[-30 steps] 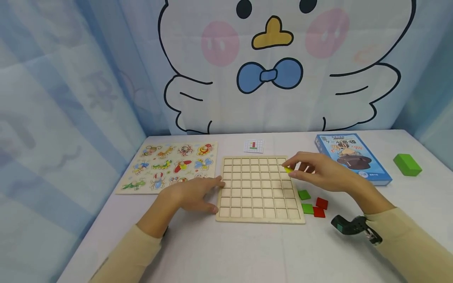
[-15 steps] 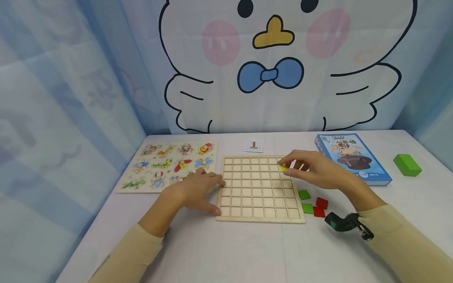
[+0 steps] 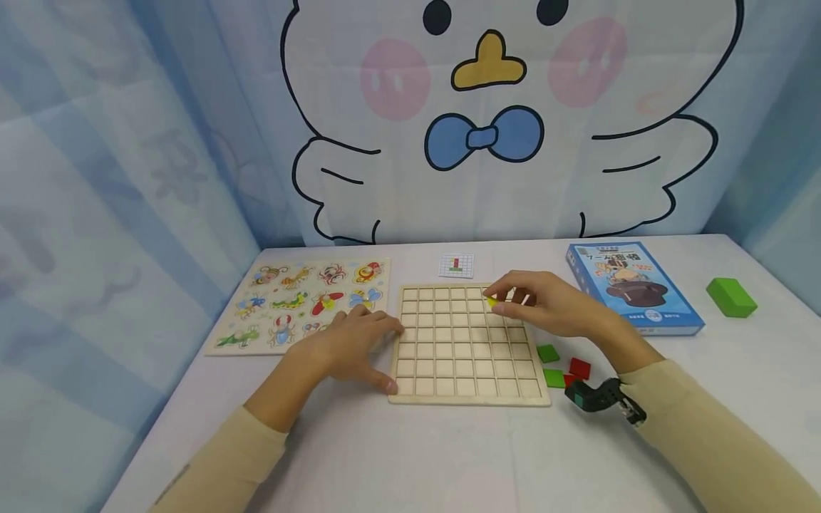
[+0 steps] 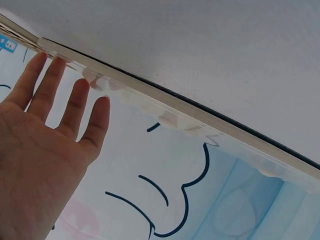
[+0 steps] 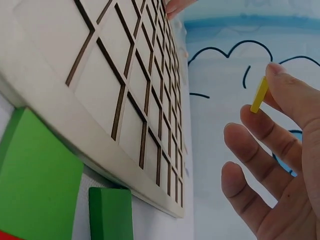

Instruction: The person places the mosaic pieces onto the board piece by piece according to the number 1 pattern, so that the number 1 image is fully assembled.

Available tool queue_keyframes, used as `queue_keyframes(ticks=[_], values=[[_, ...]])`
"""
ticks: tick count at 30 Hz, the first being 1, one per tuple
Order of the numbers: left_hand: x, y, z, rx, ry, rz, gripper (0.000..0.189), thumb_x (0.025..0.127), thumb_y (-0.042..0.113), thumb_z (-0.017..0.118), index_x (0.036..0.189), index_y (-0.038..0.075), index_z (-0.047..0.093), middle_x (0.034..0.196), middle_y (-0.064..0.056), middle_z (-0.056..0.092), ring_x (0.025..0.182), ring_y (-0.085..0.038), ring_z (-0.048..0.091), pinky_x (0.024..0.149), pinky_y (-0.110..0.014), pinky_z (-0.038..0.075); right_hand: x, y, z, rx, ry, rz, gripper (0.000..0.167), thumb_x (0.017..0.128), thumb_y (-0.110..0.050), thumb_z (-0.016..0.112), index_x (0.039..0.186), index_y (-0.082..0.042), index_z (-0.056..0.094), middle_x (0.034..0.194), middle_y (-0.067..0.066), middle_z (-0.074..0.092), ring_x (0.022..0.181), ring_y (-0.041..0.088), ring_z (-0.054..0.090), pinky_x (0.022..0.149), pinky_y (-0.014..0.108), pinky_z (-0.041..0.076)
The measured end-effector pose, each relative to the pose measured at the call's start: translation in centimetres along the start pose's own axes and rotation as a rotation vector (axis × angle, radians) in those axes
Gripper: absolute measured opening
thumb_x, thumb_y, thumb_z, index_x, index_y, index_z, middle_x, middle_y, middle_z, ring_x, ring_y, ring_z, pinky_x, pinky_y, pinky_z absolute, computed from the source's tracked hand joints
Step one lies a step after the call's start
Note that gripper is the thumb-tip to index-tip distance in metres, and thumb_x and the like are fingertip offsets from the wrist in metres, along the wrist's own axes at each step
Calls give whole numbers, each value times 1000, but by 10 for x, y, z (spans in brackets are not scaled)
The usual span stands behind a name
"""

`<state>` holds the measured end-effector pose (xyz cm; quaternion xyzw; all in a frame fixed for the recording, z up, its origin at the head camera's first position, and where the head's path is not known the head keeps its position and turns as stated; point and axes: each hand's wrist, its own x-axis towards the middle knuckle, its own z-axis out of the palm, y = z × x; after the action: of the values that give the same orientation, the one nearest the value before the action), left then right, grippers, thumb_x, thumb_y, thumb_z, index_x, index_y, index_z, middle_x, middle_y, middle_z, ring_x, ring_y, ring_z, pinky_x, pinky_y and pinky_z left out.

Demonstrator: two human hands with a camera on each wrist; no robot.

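Observation:
A wooden grid board point(image 3: 470, 401) lies mid-table. Over its far right part, my right hand point(image 3: 551, 303) pinches a small yellow tile point(image 5: 259, 95) between thumb and index finger; in the right wrist view the tile is held on edge, apart from the board. My left hand point(image 3: 346, 349) rests at the board's left edge, its thumb and a fingertip touching the rim and its fingers fairly straight. Green tiles point(image 3: 554, 378) and red tiles point(image 3: 580, 368) lie just right of the board, one red partly hidden by the black wrist device. Behind the board sits a small printed grid card point(image 3: 456, 266).
An insect picture board point(image 3: 256, 303) lies at the left, partly behind the left hand. At the back right are a blue box point(image 3: 654, 313) and a green block point(image 3: 732, 297). A printed curtain point(image 3: 410, 185) hangs behind the table's far edge.
My right hand has moved left over the board, carrying the yellow tile further in from the right edge. The left hand has stayed at the board's left edge.

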<state>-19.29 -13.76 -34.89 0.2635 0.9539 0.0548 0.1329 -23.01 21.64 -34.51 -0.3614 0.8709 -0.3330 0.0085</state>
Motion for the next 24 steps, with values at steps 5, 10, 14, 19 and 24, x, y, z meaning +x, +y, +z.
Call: queue_keyframes(ticks=[5,10,14,19,24], values=[[0,0,0,1,10,8,90,71,65,86,146,29,53,150,6,52,136,-28,39,114,-56,34,5,1,3,-7,7,8,27,99,-18,70,126,-17,70,102,-3,67,79,13,64,71,32,57],[-1,0,-2,1,6,18,88,72,64,86,145,27,54,150,6,52,136,-29,39,117,-60,31,12,-1,6,-9,14,33,27,99,-22,71,126,-18,71,102,-3,67,81,14,63,72,32,55],[-2,-1,-4,12,-20,1,88,71,64,86,145,28,55,155,5,48,139,-29,37,118,-62,29,20,-1,8,1,13,28,27,100,-23,69,126,-18,71,104,-1,67,82,15,63,73,35,54],[0,2,-2,45,-73,-25,95,69,65,87,150,32,51,162,7,40,142,-29,34,119,-61,28,24,1,12,25,-5,29,26,102,-22,67,127,-16,70,106,0,67,83,14,64,74,37,54],[0,4,-3,84,-85,-31,99,67,70,85,151,31,49,163,6,38,141,-29,33,120,-62,24,34,-3,16,31,-27,11,26,102,-24,68,126,-17,70,106,-2,67,85,14,65,79,40,56]])
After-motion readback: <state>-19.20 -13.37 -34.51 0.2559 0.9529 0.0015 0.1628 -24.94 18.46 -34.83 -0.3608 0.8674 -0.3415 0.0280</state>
